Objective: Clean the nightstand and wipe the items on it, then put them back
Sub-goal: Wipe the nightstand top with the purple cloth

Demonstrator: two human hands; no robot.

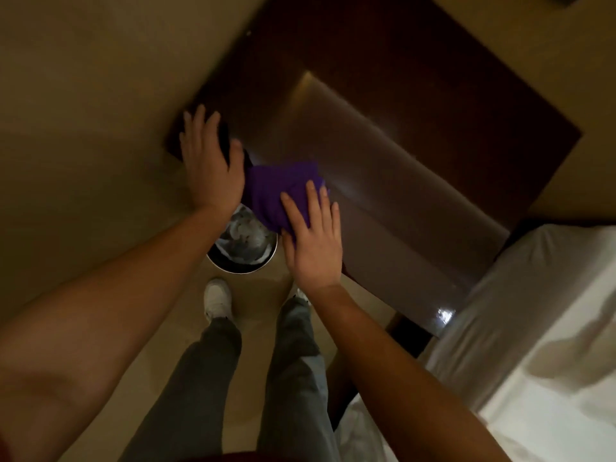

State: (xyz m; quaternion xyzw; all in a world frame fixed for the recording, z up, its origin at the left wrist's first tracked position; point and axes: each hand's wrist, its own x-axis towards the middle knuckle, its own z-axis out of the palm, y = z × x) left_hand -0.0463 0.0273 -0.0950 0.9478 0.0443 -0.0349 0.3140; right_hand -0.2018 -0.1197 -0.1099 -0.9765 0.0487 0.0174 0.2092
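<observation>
Both your hands are working at the table (383, 155) corner: your right hand (313, 238) is pressing the purple cloth (276, 191) with flat, released fingers. Your left hand (210, 158) is grasping a dark object (226, 138), while a waste bin (243, 245) is standing just below and a bed (533, 328) is crowding the right.

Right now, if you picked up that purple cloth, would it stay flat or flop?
It would probably flop: the purple cloth already lies bunched in soft folds under the right hand. It looks light and thin. It likely slides easily, since the nightstand top looks glossy.

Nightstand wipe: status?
Right hand flat, pressing purple cloth on the nightstand edge. Left hand on a dark item at the corner. Waste bin below the edge.
</observation>
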